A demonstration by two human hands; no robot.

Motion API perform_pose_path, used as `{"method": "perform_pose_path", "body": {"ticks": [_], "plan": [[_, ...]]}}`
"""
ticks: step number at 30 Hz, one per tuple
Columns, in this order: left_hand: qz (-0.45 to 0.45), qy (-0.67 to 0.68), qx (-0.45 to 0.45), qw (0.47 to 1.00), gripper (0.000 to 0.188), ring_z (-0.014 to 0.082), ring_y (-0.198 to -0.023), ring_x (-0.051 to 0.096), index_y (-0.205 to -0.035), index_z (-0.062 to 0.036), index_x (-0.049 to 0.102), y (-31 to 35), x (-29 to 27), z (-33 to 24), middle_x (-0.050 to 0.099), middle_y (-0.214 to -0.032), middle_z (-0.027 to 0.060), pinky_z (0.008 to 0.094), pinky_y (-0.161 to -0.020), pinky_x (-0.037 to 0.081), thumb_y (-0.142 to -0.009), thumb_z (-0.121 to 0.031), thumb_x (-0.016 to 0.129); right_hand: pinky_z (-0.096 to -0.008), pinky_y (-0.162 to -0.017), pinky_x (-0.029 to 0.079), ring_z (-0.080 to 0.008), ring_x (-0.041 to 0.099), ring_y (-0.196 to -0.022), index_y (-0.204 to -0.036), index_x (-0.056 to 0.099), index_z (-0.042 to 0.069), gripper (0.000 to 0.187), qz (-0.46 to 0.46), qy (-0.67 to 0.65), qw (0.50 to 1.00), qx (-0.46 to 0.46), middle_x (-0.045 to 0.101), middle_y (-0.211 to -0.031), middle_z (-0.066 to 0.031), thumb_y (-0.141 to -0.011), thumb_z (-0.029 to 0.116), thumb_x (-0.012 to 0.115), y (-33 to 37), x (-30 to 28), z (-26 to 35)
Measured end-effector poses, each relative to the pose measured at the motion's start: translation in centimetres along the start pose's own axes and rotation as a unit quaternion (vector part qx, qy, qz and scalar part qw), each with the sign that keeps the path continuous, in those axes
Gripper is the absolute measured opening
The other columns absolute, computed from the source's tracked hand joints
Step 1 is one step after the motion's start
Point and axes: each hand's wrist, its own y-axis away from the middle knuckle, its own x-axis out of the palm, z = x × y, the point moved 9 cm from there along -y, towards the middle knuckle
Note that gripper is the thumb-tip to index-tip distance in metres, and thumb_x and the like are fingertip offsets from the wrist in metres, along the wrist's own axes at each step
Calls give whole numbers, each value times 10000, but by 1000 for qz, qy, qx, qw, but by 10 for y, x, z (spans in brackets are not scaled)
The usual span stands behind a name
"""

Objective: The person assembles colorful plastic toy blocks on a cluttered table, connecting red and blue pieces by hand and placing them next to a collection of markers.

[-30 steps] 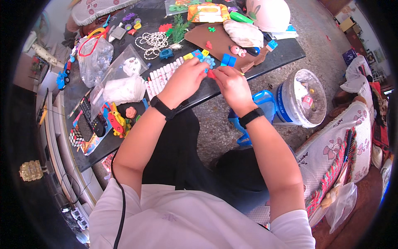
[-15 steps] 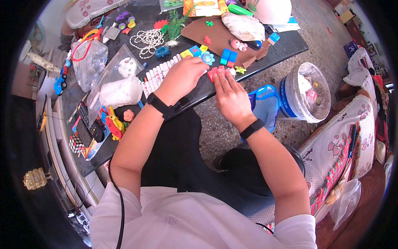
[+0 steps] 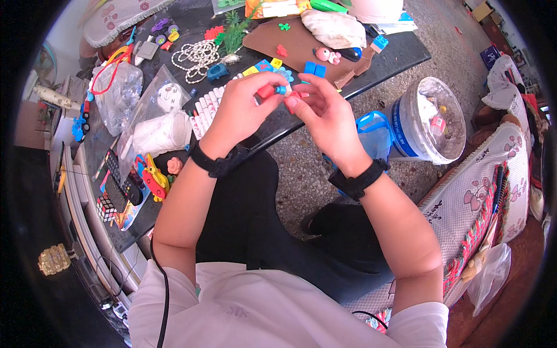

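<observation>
Seemingly midway, our left fingers (image 3: pixel 270 104) pinch a red piece (image 3: pixel 266 91), our right fingers (image 3: pixel 303 111) a red block (image 3: pixel 290 102), any join unclear.

Brightly lit; fisheye bend twd. edges; blk. corners; soft shadows on shirt (image 3: pixel 267 296).

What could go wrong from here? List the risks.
The red pieces in the left hand and right hand could slip and perhaps fall past the near edge of the black table. If lowered, the left hand might nudge the white markers beside it, and the right hand might bump the blue blocks beyond it.
</observation>
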Motion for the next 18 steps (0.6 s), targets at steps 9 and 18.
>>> {"method": "perform_pose_path", "body": {"ticks": [9, 18], "plan": [[94, 268, -72, 956, 331, 90, -961, 636, -1313, 11, 614, 6, 30, -4, 687, -1074, 33, 257, -832, 529, -986, -33, 630, -266, -748, 580, -125, 702, -817, -1137, 714, -52, 200, 52, -102, 986, 120, 750, -931, -86, -962, 44, 728, -7, -7, -14], [73, 80, -7, 994, 433, 101, -941, 618, -1432, -48, 545, 2, 16, 3, 627, -1130, 61, 268, -872, 513, -1005, 11, 591, -298, -735, 598, -152, 737, -778, -1087, 709, -68, 232, -75, 116, 990, 21, 766, -854, -122, -903, 61, 768, -40, -84, -3]]}}
